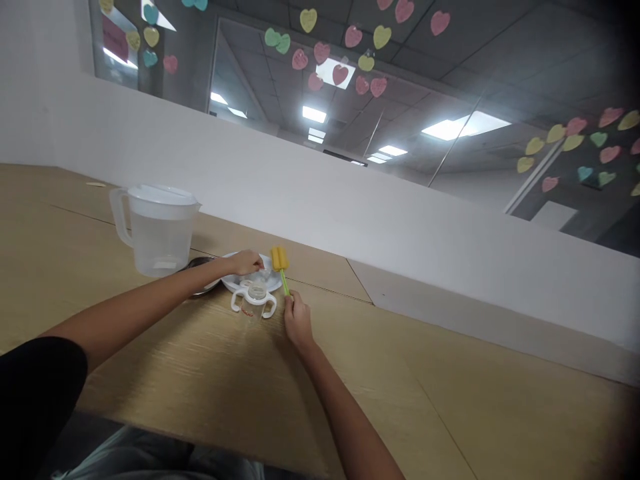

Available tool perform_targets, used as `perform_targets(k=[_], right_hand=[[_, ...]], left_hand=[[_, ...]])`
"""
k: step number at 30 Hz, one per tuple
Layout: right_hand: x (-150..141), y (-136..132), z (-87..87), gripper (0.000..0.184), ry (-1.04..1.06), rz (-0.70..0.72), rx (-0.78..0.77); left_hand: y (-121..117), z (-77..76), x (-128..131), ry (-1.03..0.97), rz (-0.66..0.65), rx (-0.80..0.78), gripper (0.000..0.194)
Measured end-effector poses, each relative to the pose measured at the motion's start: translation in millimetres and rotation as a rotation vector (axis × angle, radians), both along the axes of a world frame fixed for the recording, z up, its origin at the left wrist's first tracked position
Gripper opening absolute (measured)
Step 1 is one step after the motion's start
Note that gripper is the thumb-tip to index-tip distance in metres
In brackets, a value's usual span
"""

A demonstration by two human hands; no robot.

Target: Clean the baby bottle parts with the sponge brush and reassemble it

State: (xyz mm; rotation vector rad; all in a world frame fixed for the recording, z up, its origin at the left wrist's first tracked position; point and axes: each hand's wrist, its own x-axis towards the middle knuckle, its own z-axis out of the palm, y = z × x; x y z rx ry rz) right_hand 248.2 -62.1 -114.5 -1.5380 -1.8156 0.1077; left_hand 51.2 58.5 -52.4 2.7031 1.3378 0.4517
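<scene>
My right hand (299,320) is closed round the green handle of a bottle brush (280,259), whose yellow sponge head points up and away from me. Over a white plate (277,283) is my left hand (247,263), its fingers bent together at a small clear piece that I cannot make out well. Just in front of the plate a clear baby bottle (253,309) stands upright without a cap, with a white two-handled collar round its neck. Neither hand touches the bottle.
A large clear pitcher (163,237) with a white lid and some water stands at the left. Beside it, partly behind my left forearm, lies a dark round dish (206,289). The wooden table (210,373) meets a white low wall (280,207) under a window with heart-shaped notes.
</scene>
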Motion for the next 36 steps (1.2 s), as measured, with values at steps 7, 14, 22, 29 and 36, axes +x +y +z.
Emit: perform_targets(k=[7,14,22,29,36], right_hand=[[3.4,2.4,-4.7,0.031,-0.051,-0.001,-0.042],[-6.7,-7.6,-0.4,0.028,-0.115,0.037,0.033],[-8.6,-11.2,0.4,0.029,-0.197,0.003,0.038],[-8.1,-20.5,12.2,0.033,-0.227,-0.068,0.093],[-11.8,-24.8,12.9,0.039,-0.296,-0.008,0.178]], left_hand=[[-21.2,-3.0,-10.7,-0.17,0.002,0.083,0.027],[-50.9,-18.4,-9.9,-0.407,0.17,0.29,0.03],[-63.4,-32.5,-3.4,-0.609,0.158,0.391,0.026],[-77.5,-36.7,-17.3,-0.703,0.16,0.394,0.025],[-85.4,-36.6,-12.7,-0.808,0.195,0.447,0.024]])
